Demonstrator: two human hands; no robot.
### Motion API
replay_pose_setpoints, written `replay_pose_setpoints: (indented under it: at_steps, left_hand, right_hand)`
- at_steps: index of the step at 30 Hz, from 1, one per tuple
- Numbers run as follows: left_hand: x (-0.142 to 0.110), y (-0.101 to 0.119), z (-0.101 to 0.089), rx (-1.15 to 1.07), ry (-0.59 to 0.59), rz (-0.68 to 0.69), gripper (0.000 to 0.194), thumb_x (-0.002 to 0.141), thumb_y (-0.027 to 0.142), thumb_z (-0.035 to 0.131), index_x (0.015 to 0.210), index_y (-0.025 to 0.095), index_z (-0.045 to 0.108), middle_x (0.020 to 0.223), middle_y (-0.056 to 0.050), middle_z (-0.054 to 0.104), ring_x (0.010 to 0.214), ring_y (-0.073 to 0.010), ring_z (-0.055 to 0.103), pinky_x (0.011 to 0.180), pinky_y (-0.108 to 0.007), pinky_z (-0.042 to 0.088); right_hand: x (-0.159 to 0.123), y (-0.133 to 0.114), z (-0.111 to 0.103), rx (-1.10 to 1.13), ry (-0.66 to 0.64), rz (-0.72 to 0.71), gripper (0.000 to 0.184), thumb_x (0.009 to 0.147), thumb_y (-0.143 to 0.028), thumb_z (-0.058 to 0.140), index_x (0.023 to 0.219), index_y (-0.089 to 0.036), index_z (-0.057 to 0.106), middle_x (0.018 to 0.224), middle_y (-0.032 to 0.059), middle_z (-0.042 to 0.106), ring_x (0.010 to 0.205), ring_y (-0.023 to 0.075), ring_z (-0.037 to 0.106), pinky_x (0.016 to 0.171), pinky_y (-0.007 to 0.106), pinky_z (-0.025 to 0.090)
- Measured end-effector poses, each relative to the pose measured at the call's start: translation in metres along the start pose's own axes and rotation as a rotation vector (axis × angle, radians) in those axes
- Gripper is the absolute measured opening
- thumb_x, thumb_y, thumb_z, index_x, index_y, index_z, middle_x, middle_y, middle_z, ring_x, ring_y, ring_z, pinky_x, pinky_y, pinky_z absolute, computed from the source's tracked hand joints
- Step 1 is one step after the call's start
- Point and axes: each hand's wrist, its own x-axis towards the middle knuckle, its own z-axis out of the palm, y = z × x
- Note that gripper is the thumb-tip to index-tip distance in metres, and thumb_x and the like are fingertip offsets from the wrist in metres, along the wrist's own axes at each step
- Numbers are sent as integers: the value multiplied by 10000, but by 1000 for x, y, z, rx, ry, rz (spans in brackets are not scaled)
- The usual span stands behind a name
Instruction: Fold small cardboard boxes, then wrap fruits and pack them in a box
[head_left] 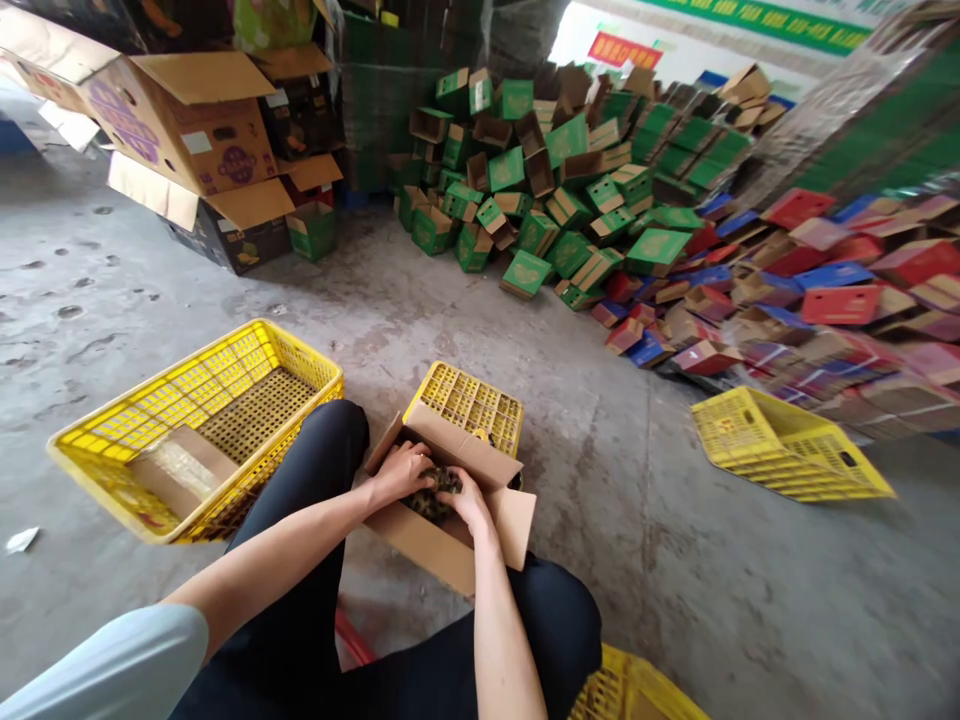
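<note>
An open cardboard box (424, 537) stands between my knees with its flaps folded out, and both my hands reach inside it. Dark, mottled brown-and-yellowish pieces (429, 505) fill part of the box; their kind is too small to tell. My left hand (403, 472) comes in from the left, its fingers bent over the pieces. On the other side, my right hand (466, 502) has its fingers curled down onto the same pieces, close to the left fingertips. What lies under the fingers is hidden.
A yellow crate (484, 395) lies just beyond the box. Left of my knee a large yellow basket (300, 375) holds a cardboard piece (184, 470). Another yellow crate (780, 445) stands right. Green boxes (525, 272) and red and blue boxes (840, 305) are heaped behind.
</note>
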Motion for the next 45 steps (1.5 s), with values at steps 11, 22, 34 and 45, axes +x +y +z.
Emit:
replay_pose_setpoints:
  at_steps: [11, 22, 34, 45]
  left_hand:
    - [1, 1, -4, -100, 253, -36, 150, 949, 214, 556, 839, 183, 653, 875, -56, 670, 841, -208, 646, 810, -302, 484]
    - [-6, 5, -22, -104, 394, 197, 550, 873, 109, 501, 1408, 227, 554, 1437, -117, 595, 1316, -294, 533, 1092, -463, 389]
    - [-1, 2, 2, -13, -33, 337, 842, 747, 510, 865, 1463, 208, 541, 1213, -148, 743, 1159, -340, 664, 1197, -554, 193]
    - [-5, 4, -6, -2, 100, 140, 761, 893, 364, 713, 1569, 226, 392, 1256, -138, 692, 1212, -341, 579, 1074, -539, 336]
  right_hand:
    - [-8, -4, -5, -47, 115, -45, 188, 869, -267, 508, 786, -226, 671, 853, 46, 766, 885, 238, 720, 829, 306, 527]
    - [-48, -27, -48, -116, 322, -199, 196, 928, -369, 497, 819, -257, 615, 887, 75, 723, 919, 261, 655, 880, 363, 483]
    - [-48, -50, -11, 86, 179, -296, 379, 984, -527, 433, 928, -225, 654, 976, 68, 748, 930, 216, 690, 892, 317, 527]
    - [-17, -21, -5, 36, -81, -74, 479, 1012, -515, 394, 1033, -236, 783, 1068, 98, 797, 1107, 284, 717, 981, 367, 517]
